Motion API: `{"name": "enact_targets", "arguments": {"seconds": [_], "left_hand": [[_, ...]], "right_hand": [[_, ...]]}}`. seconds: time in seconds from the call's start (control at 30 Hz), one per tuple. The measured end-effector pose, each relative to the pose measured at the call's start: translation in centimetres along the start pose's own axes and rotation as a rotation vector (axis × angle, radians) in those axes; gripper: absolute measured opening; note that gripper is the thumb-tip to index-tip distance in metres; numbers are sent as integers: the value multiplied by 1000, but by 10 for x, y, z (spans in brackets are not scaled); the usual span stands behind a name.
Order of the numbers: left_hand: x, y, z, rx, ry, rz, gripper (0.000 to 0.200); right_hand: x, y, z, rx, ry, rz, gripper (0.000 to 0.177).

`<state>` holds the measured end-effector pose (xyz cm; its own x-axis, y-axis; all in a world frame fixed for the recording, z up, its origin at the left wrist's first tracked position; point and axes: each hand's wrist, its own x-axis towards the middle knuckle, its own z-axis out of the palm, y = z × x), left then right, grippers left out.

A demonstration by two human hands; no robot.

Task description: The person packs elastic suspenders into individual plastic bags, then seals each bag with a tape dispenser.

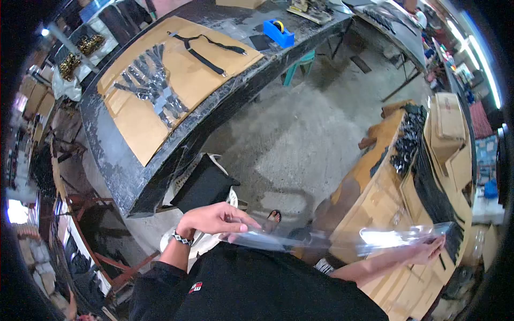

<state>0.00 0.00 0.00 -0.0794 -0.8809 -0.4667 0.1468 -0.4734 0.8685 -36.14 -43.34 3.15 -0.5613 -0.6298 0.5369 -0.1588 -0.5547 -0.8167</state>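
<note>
A long strip of clear plastic (342, 239) stretches across the front of my body, shiny and partly see-through. Its left end is pinched by my left hand (217, 219), which has a checkered band on the wrist. Out to the right, over the cardboard, my right hand (425, 250) grips the other end. On the table, a sheet of brown cardboard (120, 120) carries a bundle of black straps in clear plastic (155, 88). Beside the bundle lies a single pair of black suspenders (206, 51) with metal clips.
A blue tape dispenser (278, 35) stands near the edge of the dark table (214, 109). A white chair (206, 243) with a black cushion (201, 184) is close by my left arm. Cardboard boxes (448, 120) and black straps (409, 142) are piled at right.
</note>
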Motion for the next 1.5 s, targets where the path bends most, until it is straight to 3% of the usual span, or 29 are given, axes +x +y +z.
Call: {"name": "enact_targets", "arguments": {"seconds": [0.07, 0.1, 0.13, 0.17, 0.23, 0.3, 0.37, 0.4, 0.5, 0.63, 0.73, 0.8, 0.83, 0.87, 0.97, 1.1, 1.3, 1.37, 1.43, 1.5], "left_hand": [[-20, 12, -16, 35, 62, 15, 30], [69, 17, -9, -35, 75, 269, 29], [59, 22, -21, -94, 145, 234, 28], [46, 26, -35, -153, 215, 200, 27], [35, 19, -60, -202, 398, 233, 24], [39, 0, -77, -257, 528, 282, 24], [42, -23, -93, -349, 619, 269, 24], [48, -30, -106, -397, 668, 269, 24], [64, -40, -147, -466, 737, 268, 24], [104, -53, -237, -643, 761, 419, 24], [118, -42, -298, -716, 918, 449, 24], [124, -41, -332, -775, 1047, 483, 30], [126, -39, -346, -846, 1105, 488, 33], [127, -42, -360, -913, 1145, 530, 37], [138, -66, -403, -1080, 1239, 669, 47], [155, -73, -414, -1253, 1400, 642, 50], [188, -53, -404, -1301, 1620, 593, 48], [208, -33, -407, -1318, 1638, 556, 43], [219, -14, -420, -1253, 1635, 428, 42], [212, 18, -444, -1128, 1637, 425, 42]], "right_hand": [[10, 11, 46, 70, -77, -64, 21], [25, 15, 84, 149, -131, -80, 20], [47, 11, 123, 228, -187, -92, 18], [32, 34, 158, 294, -192, 110, 18], [-30, 26, 237, 113, -432, -678, 28], [-89, -10, 302, 430, -638, 162, 26], [-129, -28, 361, 538, -743, 269, 25], [-154, -60, 385, 525, -747, 317, 22], [-199, -61, 472, 624, -960, 251, 21], [-293, -97, 600, 661, -1099, 180, 20], [-380, -119, 719, 756, -1270, 281, 20], [-448, -138, 801, 542, -1604, 177, 27], [-484, -147, 828, 671, -1899, 376, 33], [-517, -153, 853, 562, -2017, 312, 38], [-593, -143, 911, 423, -2093, 229, 42], [-623, -131, 924, 557, -2035, 444, 36], [-553, -69, 990, 808, -1859, 752, 27], [-506, -64, 991, 737, -1779, 661, 28], [-471, -55, 993, 823, -1831, 709, 28], [-453, -48, 994, 768, -1804, 736, 27]]}}
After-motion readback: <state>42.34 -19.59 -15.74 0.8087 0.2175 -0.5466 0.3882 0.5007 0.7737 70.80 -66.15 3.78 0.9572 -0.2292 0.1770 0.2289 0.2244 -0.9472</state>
